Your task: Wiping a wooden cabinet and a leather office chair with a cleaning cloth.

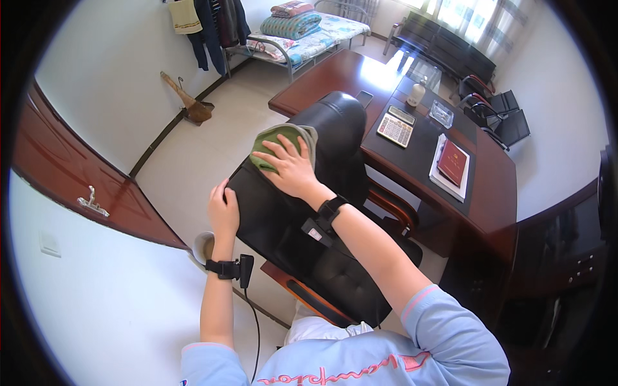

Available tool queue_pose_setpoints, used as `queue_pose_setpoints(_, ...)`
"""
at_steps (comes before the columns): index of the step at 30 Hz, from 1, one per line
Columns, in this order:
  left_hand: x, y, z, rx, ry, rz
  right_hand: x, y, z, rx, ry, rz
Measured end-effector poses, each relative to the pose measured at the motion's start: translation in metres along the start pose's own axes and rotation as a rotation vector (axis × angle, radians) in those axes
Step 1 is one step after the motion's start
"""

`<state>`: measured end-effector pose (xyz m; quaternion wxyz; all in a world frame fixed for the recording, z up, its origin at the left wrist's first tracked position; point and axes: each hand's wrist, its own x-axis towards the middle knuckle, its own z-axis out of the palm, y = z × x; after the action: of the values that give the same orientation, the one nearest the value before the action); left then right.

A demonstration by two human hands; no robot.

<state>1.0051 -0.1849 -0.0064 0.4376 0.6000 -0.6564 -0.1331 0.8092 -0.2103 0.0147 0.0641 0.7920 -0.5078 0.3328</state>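
A black leather office chair [333, 120] with wooden armrests stands right before me, its backrest towards the desk. My left hand [224, 210] grips the left edge of the backrest, fingers curled over it. On the upper part of the backrest lies a green cloth [263, 142] with a greyish rim. My right hand [289, 166] presses flat on this cloth with its fingers spread. Each wrist wears a black strap with a small device.
Beyond the chair is a wooden desk [314, 82] bearing a calculator [396, 126], a phone [364, 98], a white bottle [415, 94], a glass ashtray [441, 114] and a red booklet [453, 162] on papers. A brown door [87, 164] is at left, a broom [193, 108] by the wall, a bed [333, 29] behind.
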Motion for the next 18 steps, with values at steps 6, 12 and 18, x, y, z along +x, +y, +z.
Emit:
queue_pose_setpoints(6,-0.064,0.007,-0.036,0.078,0.047,-0.088,-0.03,-0.036,-0.001,0.101,0.003,-0.093)
queue_pose_setpoints(12,-0.152,0.008,-0.087,0.107,0.237,-0.239,-0.064,-0.097,-0.013,0.277,-0.147,-0.243)
queue_pose_setpoints(18,-0.23,0.025,-0.108,0.186,0.351,-0.365,-0.098,-0.136,-0.017,0.443,-0.112,-0.387)
